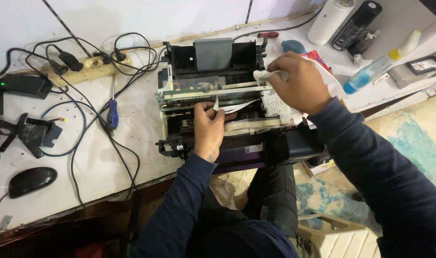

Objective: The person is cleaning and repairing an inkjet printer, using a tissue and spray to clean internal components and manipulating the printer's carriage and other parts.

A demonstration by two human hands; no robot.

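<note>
An opened printer [179, 76] with its cover off lies on the white table [98, 162], showing black frame parts, a grey rear tray and white flat ribbon cables [251, 126]. My left hand [208, 126] rests inside it, fingers pinching a white ribbon cable near the carriage. At the printer's right end my right hand [299, 81] grips a small white cloth or tissue [263, 75] and presses it against the metal rail.
A beige power strip [91, 67] with several plugs and tangled black cables sits at the back left. A blue-handled screwdriver [112, 113], a black mouse [31, 180], a red-handled screwdriver [268, 35], a spray bottle [378, 67] and a white roll [330, 19] lie around.
</note>
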